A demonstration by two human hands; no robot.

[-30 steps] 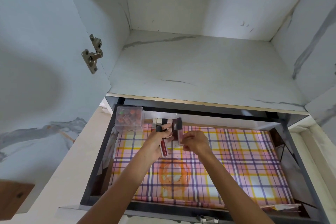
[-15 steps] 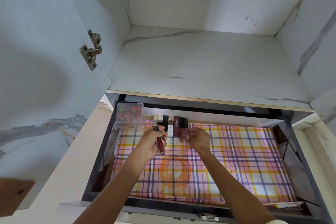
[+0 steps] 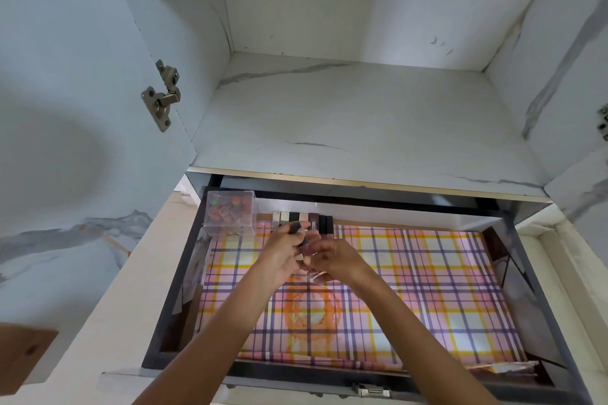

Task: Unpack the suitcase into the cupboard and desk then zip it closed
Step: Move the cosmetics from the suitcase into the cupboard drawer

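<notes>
here: slim cosmetic tubes, lodged in an open drawer.
head view: a small bunch of held tubes (image 3: 304, 244) is clasped in the curled fingers of the left hand (image 3: 281, 258). its clear lower end is pinched by the right hand (image 3: 340, 261), just above the plaid liner (image 3: 411, 289). a row of tubes (image 3: 306, 219) is stood against the back wall of the drawer (image 3: 171, 289), beside a clear box (image 3: 230, 212) of small reddish pieces. the cupboard shelf (image 3: 362, 125) is seen above. the tubes are judged light, rigid and smooth, so liable to slip or roll, and a hard knock might crack them. each is best taken singly at mid-barrel between thumb and fingertips, not by the cap, which may be pulled loose.
</notes>
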